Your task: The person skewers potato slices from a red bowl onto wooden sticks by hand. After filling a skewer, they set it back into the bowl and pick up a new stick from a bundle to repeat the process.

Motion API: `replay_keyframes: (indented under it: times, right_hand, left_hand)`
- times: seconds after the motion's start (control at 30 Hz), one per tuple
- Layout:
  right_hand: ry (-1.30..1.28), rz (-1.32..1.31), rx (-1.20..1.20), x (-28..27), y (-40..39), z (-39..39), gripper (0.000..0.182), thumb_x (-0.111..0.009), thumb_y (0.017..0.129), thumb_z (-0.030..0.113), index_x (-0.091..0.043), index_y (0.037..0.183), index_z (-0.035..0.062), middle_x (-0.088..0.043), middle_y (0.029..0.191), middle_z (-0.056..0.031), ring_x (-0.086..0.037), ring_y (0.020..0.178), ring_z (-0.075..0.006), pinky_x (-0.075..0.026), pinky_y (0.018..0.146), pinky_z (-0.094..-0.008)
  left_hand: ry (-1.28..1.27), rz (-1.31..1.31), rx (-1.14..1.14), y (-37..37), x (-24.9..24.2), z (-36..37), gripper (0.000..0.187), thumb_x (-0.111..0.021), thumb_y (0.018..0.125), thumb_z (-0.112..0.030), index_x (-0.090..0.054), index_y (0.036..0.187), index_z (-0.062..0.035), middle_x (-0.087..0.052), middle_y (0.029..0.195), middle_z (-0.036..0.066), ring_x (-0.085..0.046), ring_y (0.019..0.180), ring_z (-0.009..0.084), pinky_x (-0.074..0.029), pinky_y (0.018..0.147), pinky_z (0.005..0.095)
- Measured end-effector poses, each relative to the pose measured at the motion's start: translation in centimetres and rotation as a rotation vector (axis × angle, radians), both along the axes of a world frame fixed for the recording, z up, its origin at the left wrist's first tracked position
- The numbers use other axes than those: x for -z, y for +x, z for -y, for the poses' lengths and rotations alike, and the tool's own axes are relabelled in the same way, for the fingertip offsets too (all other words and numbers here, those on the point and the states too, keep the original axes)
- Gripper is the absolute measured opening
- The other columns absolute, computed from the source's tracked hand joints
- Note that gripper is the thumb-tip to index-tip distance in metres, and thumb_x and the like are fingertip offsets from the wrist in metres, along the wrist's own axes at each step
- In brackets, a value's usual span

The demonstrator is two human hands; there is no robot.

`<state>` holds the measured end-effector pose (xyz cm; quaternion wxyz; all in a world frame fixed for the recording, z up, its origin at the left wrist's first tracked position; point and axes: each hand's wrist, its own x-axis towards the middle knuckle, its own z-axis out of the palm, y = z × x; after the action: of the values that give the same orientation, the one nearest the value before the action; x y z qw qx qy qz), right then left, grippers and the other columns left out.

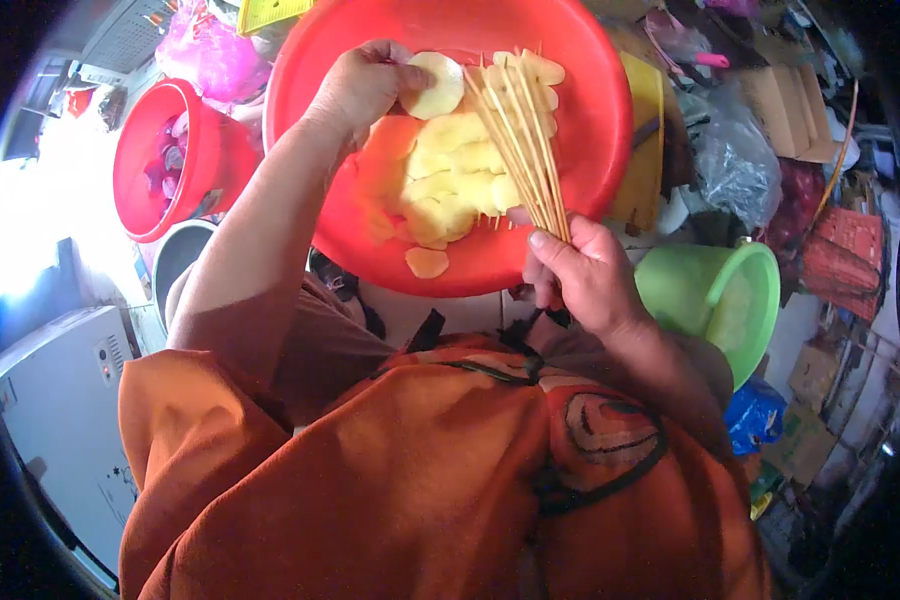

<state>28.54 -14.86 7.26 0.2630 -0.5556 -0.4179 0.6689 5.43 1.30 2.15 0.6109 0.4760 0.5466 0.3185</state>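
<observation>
In the head view, my left hand (365, 88) pinches a round, pale potato slice (436, 86) by its edge over a large red basin (305, 60). My right hand (585, 265) grips a bundle of thin wooden skewers (522, 140) by their lower ends, and they fan out up and to the left. Under both hands, overlapping yellow potato slices (455, 165) lie in the basin, with skewer tips poking out near them. One loose slice (427, 263) rests nearer to me on the basin's wall.
At left stands a red bucket (195, 150) with purple pieces inside. A green bucket (740, 310) sits at right, by a blue bag (755, 415). A yellow board (642, 140), a clear plastic bag (735, 155) and cardboard (790, 110) crowd the right side. A white appliance (65, 400) is at lower left.
</observation>
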Motion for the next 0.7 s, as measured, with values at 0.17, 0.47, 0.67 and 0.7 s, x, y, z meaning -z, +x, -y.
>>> replay_keyframes:
  times: [0.17, 0.47, 0.67, 0.7]
  right_hand:
    - [0.017, -0.101, 0.112, -0.2, -1.2, -0.2, 0.024, -0.049, 0.089, 0.014, -0.049, 0.110, 0.0021, -0.057, 0.065, -0.0054, -0.044, 0.039, -0.0078, -0.035, 0.036, -0.0203]
    - [-0.094, -0.231, 0.100, -0.2, -2.3, -0.5, 0.020, -0.054, 0.085, 0.015, -0.048, 0.101, 0.0040, -0.056, 0.062, -0.0066, -0.038, 0.036, -0.0064, -0.027, 0.031, -0.0186]
    - [-0.189, -0.316, 0.131, 0.2, -2.6, -0.9, 0.018, -0.056, 0.084, 0.014, -0.047, 0.097, 0.0056, -0.056, 0.062, -0.0069, -0.036, 0.035, -0.0061, -0.026, 0.031, -0.0192]
    - [-0.211, -0.350, 0.138, 0.3, -2.5, -1.0, 0.018, -0.057, 0.084, 0.014, -0.047, 0.096, 0.0060, -0.056, 0.063, -0.0068, -0.036, 0.035, -0.0060, -0.025, 0.031, -0.0193]
  left_hand:
    - [-0.142, 0.322, -0.199, -0.2, -1.0, 2.0, 0.018, -0.061, 0.082, -0.007, -0.057, 0.099, -0.0046, -0.063, 0.093, 0.007, -0.064, 0.081, 0.0186, -0.053, 0.067, 0.0296]
    - [-0.085, 0.343, -0.248, -1.7, -1.8, 3.6, 0.019, -0.058, 0.085, -0.012, -0.056, 0.102, -0.0021, -0.064, 0.094, 0.008, -0.064, 0.081, 0.0173, -0.054, 0.067, 0.0289]
    - [-0.013, 0.353, -0.238, -2.3, -2.4, 3.9, 0.019, -0.057, 0.086, -0.014, -0.057, 0.101, -0.0020, -0.063, 0.090, 0.007, -0.063, 0.080, 0.0162, -0.052, 0.069, 0.0283]
    - [0.023, 0.348, -0.232, -2.2, -2.4, 3.9, 0.019, -0.057, 0.086, -0.014, -0.057, 0.101, -0.0021, -0.063, 0.089, 0.007, -0.062, 0.079, 0.0157, -0.051, 0.070, 0.0287]
